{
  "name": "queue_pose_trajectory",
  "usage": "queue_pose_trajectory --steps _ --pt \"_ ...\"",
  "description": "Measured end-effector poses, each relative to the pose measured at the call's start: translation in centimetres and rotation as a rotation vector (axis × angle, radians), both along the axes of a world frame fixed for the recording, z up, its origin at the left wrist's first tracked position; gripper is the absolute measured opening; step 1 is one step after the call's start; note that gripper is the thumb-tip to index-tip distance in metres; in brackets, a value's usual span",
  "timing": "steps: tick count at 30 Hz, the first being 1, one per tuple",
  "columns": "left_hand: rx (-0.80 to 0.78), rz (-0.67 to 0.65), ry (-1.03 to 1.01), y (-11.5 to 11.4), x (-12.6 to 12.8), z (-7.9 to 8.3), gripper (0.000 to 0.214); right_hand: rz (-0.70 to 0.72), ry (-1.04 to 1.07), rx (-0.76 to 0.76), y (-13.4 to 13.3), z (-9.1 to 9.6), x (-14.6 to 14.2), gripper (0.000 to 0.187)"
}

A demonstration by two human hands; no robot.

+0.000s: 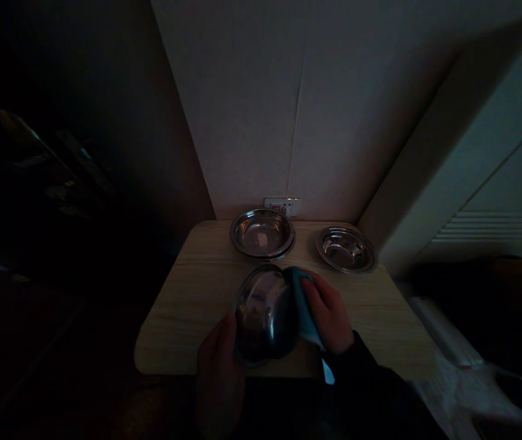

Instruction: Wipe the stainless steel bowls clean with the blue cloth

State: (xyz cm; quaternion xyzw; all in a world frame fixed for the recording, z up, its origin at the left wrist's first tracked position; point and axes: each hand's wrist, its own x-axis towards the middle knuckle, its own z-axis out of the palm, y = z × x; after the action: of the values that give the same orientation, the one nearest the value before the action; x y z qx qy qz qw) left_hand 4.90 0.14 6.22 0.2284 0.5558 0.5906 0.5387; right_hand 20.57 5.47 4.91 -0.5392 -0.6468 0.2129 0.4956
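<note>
A shiny metal bowl (pixel 265 315) is tipped over the near part of the table, its rounded underside facing me. My left hand (pixel 219 354) grips its left rim, thumb along the edge. On the opposite side, my right hand (pixel 327 311) is closed on a blue-green cloth (pixel 304 308) that presses against the bowl's right side. The fingertips under the cloth are hidden. Just behind the bowl sit stacked metal basins (pixel 263 235). Farther right, more nested metal dishes (pixel 346 249) lie near the table's edge.
The light wood table (pixel 183 311) has rounded corners and backs onto a pale wall (pixel 252 122). A wall socket (pixel 283 205) is just above the table's back edge. Dark surroundings lie to the left; a slanted panel (pixel 430 134) rises at right.
</note>
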Motion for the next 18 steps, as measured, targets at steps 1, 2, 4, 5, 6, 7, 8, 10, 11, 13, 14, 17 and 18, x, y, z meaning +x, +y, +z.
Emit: queue_pose_trajectory --steps 1,2,4,5,6,7,8,10,11,13,14,17,18 --pt "-0.001 -0.006 -0.014 0.0 0.0 -0.1 0.035 0.008 -0.009 0.021 -0.4 0.1 -0.2 0.029" --pt "0.003 -0.013 -0.032 0.1 -0.1 -0.1 0.035 0.034 -0.050 0.068 -1.1 0.2 -0.6 0.030" --pt "0.007 -0.016 -0.054 0.2 -0.3 -0.4 0.036 0.122 -0.192 0.210 -3.0 0.7 -1.7 0.032" --pt "0.000 -0.008 -0.049 0.3 -0.4 -0.5 0.035 0.176 -0.277 0.279 -3.9 0.9 -2.3 0.033" --pt "-0.014 0.005 -0.031 0.3 -0.5 -0.6 0.035 0.223 -0.346 0.354 -4.7 1.1 -2.9 0.032" --pt "-0.033 0.019 -0.003 0.3 -0.6 -0.7 0.034 0.270 -0.410 0.413 -5.3 1.3 -3.2 0.030" --pt "-0.049 0.036 0.029 0.2 -0.6 -0.7 0.034 0.299 -0.455 0.455 -5.5 1.3 -3.5 0.029" --pt "-0.051 0.031 0.074 0.0 -0.6 -0.6 0.035 0.304 -0.482 0.484 -5.2 1.2 -3.3 0.028" --pt "-0.040 0.018 0.085 -0.2 -0.5 -0.5 0.037 0.276 -0.462 0.462 -4.8 1.1 -3.0 0.029" --pt "-0.016 -0.015 0.089 -0.5 -0.3 -0.2 0.040 0.178 -0.378 0.369 -3.7 1.1 -2.4 0.031" --pt "-0.010 -0.029 0.089 -0.5 -0.3 0.0 0.040 0.134 -0.339 0.324 -3.4 1.2 -2.2 0.031" --pt "-0.008 -0.026 0.103 -0.6 -0.5 0.3 0.040 0.113 -0.343 0.340 -4.0 1.5 -2.4 0.031" --pt "-0.009 -0.014 0.114 -0.5 -0.6 0.3 0.039 0.157 -0.387 0.396 -4.6 1.6 -2.7 0.030"
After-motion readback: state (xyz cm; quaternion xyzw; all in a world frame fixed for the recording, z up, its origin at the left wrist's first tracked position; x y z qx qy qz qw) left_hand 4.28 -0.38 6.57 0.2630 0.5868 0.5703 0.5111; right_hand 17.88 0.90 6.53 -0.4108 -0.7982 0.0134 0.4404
